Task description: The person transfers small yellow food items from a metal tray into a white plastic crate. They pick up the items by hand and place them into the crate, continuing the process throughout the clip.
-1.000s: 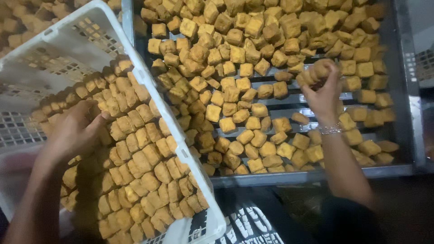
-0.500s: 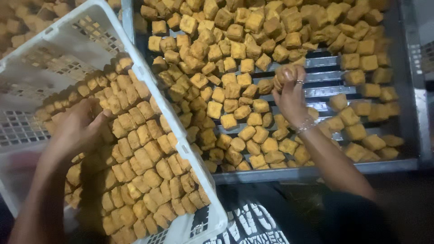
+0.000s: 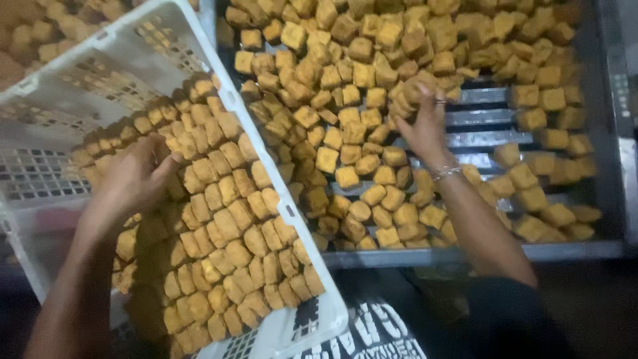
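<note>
Biggest first: metal tray (image 3: 492, 119) across the top right, heaped with golden-brown fried cubes (image 3: 327, 159), with bare slats in the middle. Next, white crate (image 3: 287, 211) tilted on the left, rim just beside the tray's pile, lower half packed with tidy rows of the same cubes, upper left just mesh. Then right hand (image 3: 422, 126) out over the tray's bare patch, fingers curled tight round a small clump of cubes, a few more pinched at the fingertips. Left hand (image 3: 133, 179) down on the crate's rows near their upper edge, fingers bent onto the cubes, seen from the back only, so can't tell if anything's actually gripped under there. Thin bracelet (image 3: 445, 173) on the right wrist, tiniest thing worth a mention. Step-wise, looks like mid-grab on the tray side and steadying the rows on the crate side. Next move probably calls for a soft grip on that clump, a lift clear of the heap, then over the white rim without knocking the rows out of line. Squishy-looking stuff, so no squeezing.
</note>
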